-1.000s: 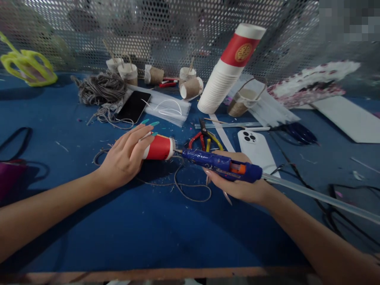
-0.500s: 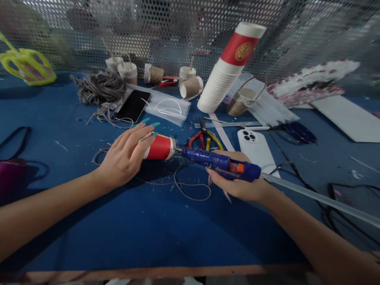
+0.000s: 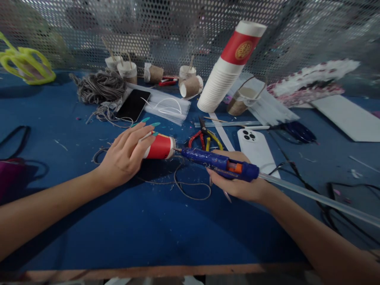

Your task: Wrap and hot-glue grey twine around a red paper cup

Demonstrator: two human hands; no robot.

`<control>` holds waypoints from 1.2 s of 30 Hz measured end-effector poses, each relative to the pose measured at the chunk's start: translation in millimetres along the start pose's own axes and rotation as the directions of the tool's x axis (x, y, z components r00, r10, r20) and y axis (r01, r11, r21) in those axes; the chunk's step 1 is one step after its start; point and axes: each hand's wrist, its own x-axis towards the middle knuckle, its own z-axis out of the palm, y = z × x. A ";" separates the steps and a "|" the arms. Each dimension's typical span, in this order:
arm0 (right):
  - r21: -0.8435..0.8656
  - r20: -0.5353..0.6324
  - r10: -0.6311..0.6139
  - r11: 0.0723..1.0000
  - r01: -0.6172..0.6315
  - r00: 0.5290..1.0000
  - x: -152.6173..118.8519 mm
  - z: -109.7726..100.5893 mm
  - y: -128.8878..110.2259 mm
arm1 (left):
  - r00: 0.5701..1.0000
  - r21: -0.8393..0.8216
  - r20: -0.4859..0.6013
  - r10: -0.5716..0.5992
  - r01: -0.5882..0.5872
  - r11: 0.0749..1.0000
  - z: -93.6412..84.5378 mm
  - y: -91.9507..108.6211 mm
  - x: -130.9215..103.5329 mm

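Glue gun shifted, right hand gripping, left hand clasping cup

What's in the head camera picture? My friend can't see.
The right hand holds a blue hot glue gun, its nozzle at one end of a red paper cup that the left hand holds. Beyond are a white smartphone, stacked paper cups and gray cord.

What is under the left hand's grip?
A red-and-white paper cup on its side, one end showing beyond the fingers. The left hand hides its other end.
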 end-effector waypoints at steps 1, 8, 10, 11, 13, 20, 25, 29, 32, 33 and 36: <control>-0.006 0.000 0.000 1.000 0.000 1.000 -0.3 0.0 0.0 | 1.000 -0.003 0.005 -0.007 0.007 1.000 0.3 -0.2 -0.4; 0.029 0.044 -0.010 1.000 0.009 0.999 -0.1 -1.3 4.1 | 1.000 -0.030 0.017 -0.026 0.027 0.999 1.4 -0.7 -1.9; 0.017 0.057 -0.019 1.000 0.018 0.998 0.8 -1.8 5.6 | 0.999 -0.019 0.021 -0.025 0.026 0.999 1.0 -0.7 -1.1; 0.015 0.069 -0.027 1.000 0.026 0.997 1.2 -1.9 6.2 | 1.000 -0.013 0.020 -0.024 0.024 1.000 0.8 -0.8 -0.7; 0.018 0.081 -0.044 0.999 0.042 0.996 1.6 -1.9 6.4 | 1.000 -0.002 0.018 -0.011 0.011 1.000 0.3 -1.2 -0.1; 0.020 0.067 -0.050 0.999 0.048 0.996 0.8 -1.6 3.0 | 1.000 0.006 0.025 -0.009 0.009 1.000 -0.8 -0.9 0.5; 0.010 0.077 -0.046 0.999 0.045 0.996 1.3 -2.3 3.0 | 1.000 0.002 0.021 -0.023 0.023 1.000 0.1 -0.1 0.3; -0.039 0.010 -0.068 0.997 0.068 0.998 -0.1 -0.9 2.4 | 1.000 -0.023 0.001 -0.006 0.006 1.000 2.1 -1.5 -1.1; -0.063 -0.031 -0.095 0.994 0.093 0.995 -0.4 -0.2 3.9 | 1.000 -0.044 -0.012 0.008 -0.009 0.999 3.2 -2.7 -1.7; -0.060 -0.031 -0.098 0.994 0.096 0.995 0.0 -0.3 5.1 | 1.000 -0.055 -0.018 0.019 -0.020 0.998 3.4 -3.0 -1.7; -0.043 0.017 -0.107 0.993 0.108 0.994 2.4 -1.7 9.6 | 0.998 -0.083 -0.036 0.060 -0.063 0.995 3.4 -4.2 -0.9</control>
